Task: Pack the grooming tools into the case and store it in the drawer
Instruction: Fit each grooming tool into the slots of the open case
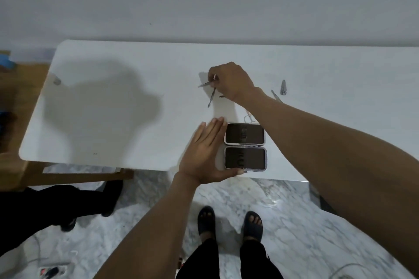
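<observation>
The grooming case (245, 146) lies open on the white table (113, 120), its two dark halves side by side near the front edge. My left hand (207, 154) rests flat against the case's left side, thumb under its near corner. My right hand (231, 81) is farther back, fingers closed on thin metal tools (212, 90) that stick out to the left and downward. Small scissors (249, 118) lie just behind the case, partly hidden by my right forearm. A nail clipper (283, 87) and a slim metal tool (276, 96) lie to the right.
A wall rises right behind the table. A wooden piece of furniture (20, 97) stands at the left. Another person's dark-clothed legs (56, 208) are on the marble floor at lower left. My own feet in sandals (229, 222) stand below the table edge.
</observation>
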Action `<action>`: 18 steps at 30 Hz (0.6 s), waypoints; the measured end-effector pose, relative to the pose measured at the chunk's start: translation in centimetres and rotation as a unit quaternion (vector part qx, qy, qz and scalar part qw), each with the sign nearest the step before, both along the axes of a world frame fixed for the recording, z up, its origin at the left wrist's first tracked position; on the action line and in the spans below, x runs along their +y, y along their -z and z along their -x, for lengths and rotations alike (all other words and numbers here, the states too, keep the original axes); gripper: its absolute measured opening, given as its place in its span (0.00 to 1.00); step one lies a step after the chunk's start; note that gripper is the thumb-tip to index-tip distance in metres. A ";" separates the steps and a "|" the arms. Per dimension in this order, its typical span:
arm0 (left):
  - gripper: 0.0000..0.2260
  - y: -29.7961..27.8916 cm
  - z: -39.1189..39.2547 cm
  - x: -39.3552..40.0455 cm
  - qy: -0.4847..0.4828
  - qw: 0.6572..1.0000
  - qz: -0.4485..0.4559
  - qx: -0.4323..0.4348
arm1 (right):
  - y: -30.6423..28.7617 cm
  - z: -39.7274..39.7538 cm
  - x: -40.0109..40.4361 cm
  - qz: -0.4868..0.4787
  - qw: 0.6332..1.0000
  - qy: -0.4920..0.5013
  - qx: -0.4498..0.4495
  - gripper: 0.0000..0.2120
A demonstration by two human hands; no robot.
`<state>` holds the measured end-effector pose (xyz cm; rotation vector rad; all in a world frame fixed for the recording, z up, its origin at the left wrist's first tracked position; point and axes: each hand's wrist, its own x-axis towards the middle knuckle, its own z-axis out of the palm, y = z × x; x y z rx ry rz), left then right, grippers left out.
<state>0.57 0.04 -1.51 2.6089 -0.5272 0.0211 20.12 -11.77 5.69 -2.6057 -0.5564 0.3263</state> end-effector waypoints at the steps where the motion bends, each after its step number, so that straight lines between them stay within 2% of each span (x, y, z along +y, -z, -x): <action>1: 0.56 -0.1 0.0 0.0 0.003 1.000 -0.009 0.002 | -0.4 0.3 -0.4 -0.011 1.000 0.011 0.012 0.04; 8: 0.56 -0.8 -0.1 -0.3 -0.001 0.995 -0.096 0.012 | -2.6 3.8 -3.5 -0.074 0.994 0.061 0.059 0.09; 18: 0.55 -0.2 0.2 -0.1 -0.004 0.999 -0.047 -0.026 | -2.9 12.6 -7.9 -0.060 0.990 0.121 0.048 0.08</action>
